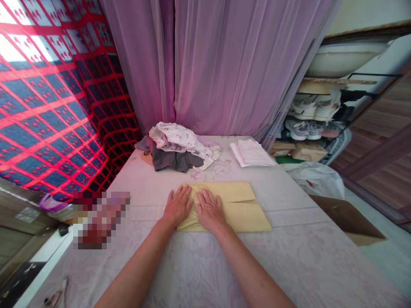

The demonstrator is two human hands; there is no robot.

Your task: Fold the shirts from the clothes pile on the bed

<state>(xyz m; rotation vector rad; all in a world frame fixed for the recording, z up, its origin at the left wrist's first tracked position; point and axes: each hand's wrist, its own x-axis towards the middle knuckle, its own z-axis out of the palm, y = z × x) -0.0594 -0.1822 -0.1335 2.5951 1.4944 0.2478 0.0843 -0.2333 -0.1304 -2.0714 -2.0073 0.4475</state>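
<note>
A yellow cloth [239, 216], folded into a flat rectangle, lies on the table in front of me. Its left part is creased between my hands, and a slit between two folded layers runs along its right half. My left hand [178, 206] lies flat on the cloth's left end, fingers stretched out. Just to the right, my right hand [210, 209] presses flat on the cloth with its fingers slightly spread. Neither hand grips anything.
A loose heap of clothes [180, 147] sits at the table's far left. Beyond the yellow cloth, a folded white striped cloth [251, 152] lies at the back right. A blurred-out item [101, 220] is at the left edge. Shoes [303, 128] stand on a rack at right.
</note>
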